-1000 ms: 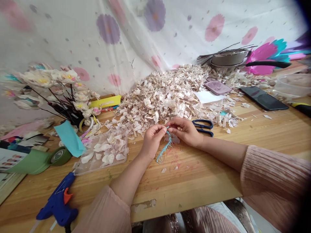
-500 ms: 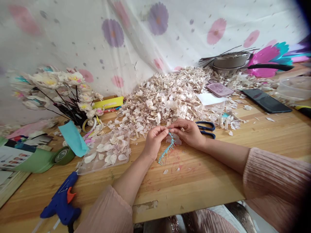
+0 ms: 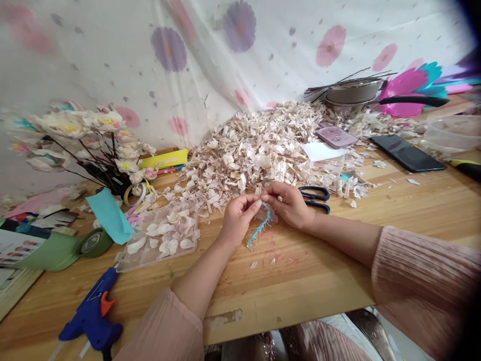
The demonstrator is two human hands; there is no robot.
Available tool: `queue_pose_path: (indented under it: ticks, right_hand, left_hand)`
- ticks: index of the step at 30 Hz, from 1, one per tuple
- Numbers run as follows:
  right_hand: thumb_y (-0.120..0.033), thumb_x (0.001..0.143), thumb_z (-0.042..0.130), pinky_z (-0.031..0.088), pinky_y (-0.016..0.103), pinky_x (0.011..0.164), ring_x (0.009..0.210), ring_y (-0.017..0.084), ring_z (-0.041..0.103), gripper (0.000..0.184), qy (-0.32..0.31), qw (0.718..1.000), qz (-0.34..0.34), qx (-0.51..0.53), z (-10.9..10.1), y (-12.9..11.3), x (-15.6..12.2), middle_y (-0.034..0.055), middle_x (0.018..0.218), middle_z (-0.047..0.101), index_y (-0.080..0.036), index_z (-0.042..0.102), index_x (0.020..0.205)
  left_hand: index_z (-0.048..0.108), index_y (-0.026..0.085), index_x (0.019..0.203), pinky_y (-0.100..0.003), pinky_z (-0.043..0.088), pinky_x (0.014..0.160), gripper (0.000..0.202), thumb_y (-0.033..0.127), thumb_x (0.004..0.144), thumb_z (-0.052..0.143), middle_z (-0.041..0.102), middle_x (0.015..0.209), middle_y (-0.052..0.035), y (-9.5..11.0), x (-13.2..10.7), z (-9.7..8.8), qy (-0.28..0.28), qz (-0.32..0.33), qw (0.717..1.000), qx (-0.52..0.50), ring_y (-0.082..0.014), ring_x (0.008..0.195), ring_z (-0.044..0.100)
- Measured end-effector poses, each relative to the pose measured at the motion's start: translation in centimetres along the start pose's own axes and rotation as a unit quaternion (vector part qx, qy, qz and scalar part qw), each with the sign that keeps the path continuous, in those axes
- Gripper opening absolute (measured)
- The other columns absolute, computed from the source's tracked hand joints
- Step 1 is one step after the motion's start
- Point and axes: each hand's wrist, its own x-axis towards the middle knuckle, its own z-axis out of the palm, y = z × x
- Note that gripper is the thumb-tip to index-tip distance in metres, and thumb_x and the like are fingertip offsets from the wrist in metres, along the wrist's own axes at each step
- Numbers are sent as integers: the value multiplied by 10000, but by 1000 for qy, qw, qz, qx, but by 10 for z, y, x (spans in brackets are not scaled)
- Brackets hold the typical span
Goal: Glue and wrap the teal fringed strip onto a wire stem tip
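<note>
A floral sheet (image 3: 233, 75) is hanging behind everything, and before it a wooden table (image 3: 300, 281) is bearing a broad heap (image 3: 259, 145) of pale, papery flakes just beyond the hands. A bunch of crafted flowers (image 3: 84, 130) is standing at the back left. The person's left hand (image 3: 238, 215) and right hand (image 3: 289, 205) are meeting at the fingertips in front of the heap, both closing thumb to fingers in a tight pinch. To their left, a clear tray (image 3: 133, 260) is holding loose flakes, with a blue glue gun (image 3: 92, 316) lying nearer the body; off to the right a dark phone (image 3: 408, 153) is resting, and scissors (image 3: 320, 207) are showing their handle loops just behind the right hand. A blue fringed strip (image 3: 260, 229) is hanging from the two pinches — its top lying between the fingertips, its long axis slanting down toward the body and slightly left. Neither hand is clearly nearer that top, and the fingers are hiding the exact grip. A printed panel (image 3: 20, 248) at far left is showing small figures — no brand or wording is reading clearly anywhere.
</note>
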Motion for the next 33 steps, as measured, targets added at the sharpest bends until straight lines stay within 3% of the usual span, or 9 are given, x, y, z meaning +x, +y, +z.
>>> queue_pose_path:
  ticks: [7, 14, 16, 19, 21, 23, 26, 33]
  right_hand:
    - [-425, 961, 474, 400, 282, 629, 640, 145, 485, 358, -8, 1000, -25, 0, -2, -1, 0, 14, 667, 550, -183, 559, 712]
    - [-426, 960, 435, 349, 275, 582, 596, 136, 433, 405, -29, 999, -9, -13, -2, -2, -1, -8, 608, 468, -199, 457, 625]
    - [-411, 947, 441, 324, 264, 548, 559, 124, 408, 402, -52, 998, 21, -5, -2, -1, 0, -22, 579, 440, -201, 432, 604]
    - [-398, 928, 448, 303, 254, 521, 526, 112, 382, 402, -81, 995, 62, 20, -2, 0, 1, -34, 548, 417, -201, 417, 578]
    - [-404, 920, 449, 300, 251, 514, 526, 112, 379, 404, -86, 992, 81, 39, -1, 1, 2, -35, 541, 415, -201, 419, 573]
    - [-421, 916, 451, 298, 250, 511, 530, 113, 379, 409, -86, 990, 93, 56, -1, 1, 2, -35, 538, 412, -203, 419, 572]
    - [-460, 910, 458, 292, 248, 506, 531, 111, 367, 422, -86, 989, 99, 69, 1, 1, 2, -39, 540, 400, -204, 415, 577]
    - [-589, 902, 461, 301, 235, 515, 564, 107, 355, 491, -100, 983, 116, 103, 1, -1, 1, -36, 597, 388, -189, 448, 619]
  left_hand:
    - [693, 166, 806, -277, 473, 668, 171, 323, 746, 722, 669, 735, -16, -4, 1, 0, -7, -10, 1000, 14, -143, 652, 587]
    - [683, 181, 799, -287, 462, 642, 79, 249, 804, 643, 670, 728, -32, -4, 0, -1, -22, 44, 992, 115, -161, 645, 590]
    - [683, 198, 789, -307, 456, 678, 71, 211, 817, 619, 674, 747, -41, -2, 0, -3, -17, 104, 975, 196, -179, 682, 595]
    - [688, 219, 803, -359, 443, 786, 129, 165, 839, 577, 692, 821, -72, 5, 1, -6, -27, 212, 919, 332, -225, 810, 605]
    - [687, 221, 826, -392, 432, 834, 169, 156, 864, 535, 699, 866, -93, 10, 1, -7, -44, 247, 887, 388, -247, 861, 603]
    - [683, 217, 837, -407, 430, 845, 188, 152, 876, 511, 700, 882, -106, 12, 0, -7, -52, 255, 873, 413, -257, 872, 601]
    - [674, 209, 855, -401, 436, 845, 169, 144, 867, 519, 697, 898, -111, 10, 0, -7, -41, 256, 879, 399, -256, 887, 602]
    - [630, 194, 783, -315, 437, 732, 103, 179, 847, 551, 652, 775, -45, 3, -1, -5, -9, 197, 928, 316, -197, 762, 585]
